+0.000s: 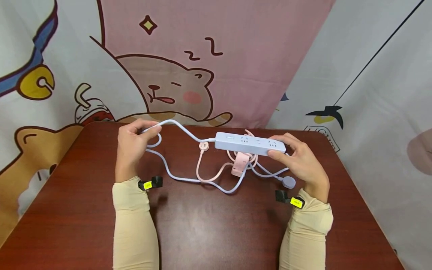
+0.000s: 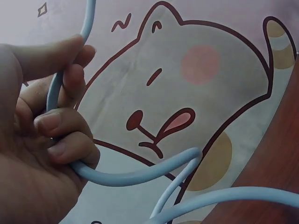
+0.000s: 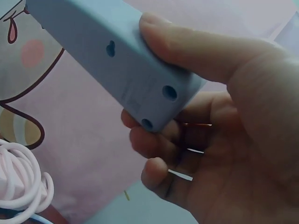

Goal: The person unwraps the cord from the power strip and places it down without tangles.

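A pale blue power strip [image 1: 249, 144] is held up over the table, its sockets showing in the head view. My right hand [image 1: 300, 159] grips its right end between thumb and fingers; the right wrist view shows the strip's underside with small holes. From the strip's left end runs a blue cord [image 1: 185, 130], which my left hand [image 1: 131, 144] pinches between thumb and forefinger. In the left wrist view the other fingers curl around the cord [image 2: 117, 179] too. The rest of the cord loops across the table to a round blue plug [image 1: 288, 182] below the right hand.
A pink block [image 1: 240, 164] with a coiled pink cord [image 3: 28, 182] lies on the brown table [image 1: 195, 225], partly behind the strip. Its pink plug [image 1: 203, 146] lies left of it, and the blue cord crosses the pink one. A cartoon-printed curtain [image 1: 243, 67] hangs behind the table.
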`<state>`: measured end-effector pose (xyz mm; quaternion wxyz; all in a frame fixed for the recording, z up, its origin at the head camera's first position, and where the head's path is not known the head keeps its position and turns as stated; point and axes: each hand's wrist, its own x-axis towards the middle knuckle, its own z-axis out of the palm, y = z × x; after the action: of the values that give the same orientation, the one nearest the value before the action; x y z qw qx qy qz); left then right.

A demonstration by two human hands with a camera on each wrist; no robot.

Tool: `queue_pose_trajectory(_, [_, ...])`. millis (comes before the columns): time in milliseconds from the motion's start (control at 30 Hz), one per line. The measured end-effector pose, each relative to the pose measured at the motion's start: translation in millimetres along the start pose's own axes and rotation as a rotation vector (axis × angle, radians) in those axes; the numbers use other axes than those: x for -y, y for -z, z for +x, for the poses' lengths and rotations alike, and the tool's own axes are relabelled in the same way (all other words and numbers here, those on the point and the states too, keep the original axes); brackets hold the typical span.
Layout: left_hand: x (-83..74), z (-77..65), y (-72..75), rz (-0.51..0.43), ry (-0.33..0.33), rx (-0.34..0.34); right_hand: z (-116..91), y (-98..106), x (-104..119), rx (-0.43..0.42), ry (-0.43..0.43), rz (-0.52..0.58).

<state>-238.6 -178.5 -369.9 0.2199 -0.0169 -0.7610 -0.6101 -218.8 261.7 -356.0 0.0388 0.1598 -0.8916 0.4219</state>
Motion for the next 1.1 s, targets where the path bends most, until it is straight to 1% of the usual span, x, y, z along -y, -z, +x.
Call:
queue_pose_trajectory(100, [-2.0, -1.3, 1.5, 0.024, 0.032, 0.020, -2.1, 2.5, -2.4, 0.020, -0.014, -0.024])
queue_pose_trajectory(233, [-3.4, -3.9, 8.1, 0.075, 0.085, 0.055, -2.4, 2.4, -5.3, 0.074, -0.021, -0.065])
queue_pose_trajectory(300, [-4.0, -5.3, 12.0, 0.111, 0.100, 0.096, -3.2, 3.3, -6.4, 0.106, -0.031, -0.087])
queue_pose_trajectory(400, [-5.9, -8.0, 19.9, 0.188, 0.103, 0.185, -5.9, 4.5, -7.1, 0.159, -0.055, -0.125])
queue_pose_trajectory(533, [-10.9, -13.9, 33.4, 0.289, 0.061, 0.324, -16.0, 5.0, -7.0, 0.240, -0.073, -0.199])
queue_pose_trajectory(600, [-14.0, -19.0, 39.2, 0.321, 0.044, 0.392, -23.4, 3.4, -8.1, 0.278, -0.059, -0.230])
queue_pose_trajectory(667, [-17.4, -26.3, 43.4, 0.342, 0.035, 0.444, -32.8, 1.6, -9.4, 0.311, -0.031, -0.248])
queue_pose_trajectory(733, [-19.8, -35.6, 46.6, 0.362, 0.035, 0.484, -42.7, -1.4, -11.4, 0.333, 0.004, -0.265])
queue_pose_trajectory(800, [-19.9, -45.4, 49.0, 0.389, 0.013, 0.512, -52.8, -5.5, -13.6, 0.342, 0.038, -0.299])
queue_pose_trajectory(967, [-14.1, -66.4, 52.9, 0.440, -0.097, 0.591, -73.9, -17.5, -20.6, 0.337, 0.068, -0.379])
queue_pose_trajectory(1100, [-7.8, -81.8, 51.1, 0.438, -0.160, 0.680, -83.9, -25.8, -29.7, 0.351, 0.108, -0.417])
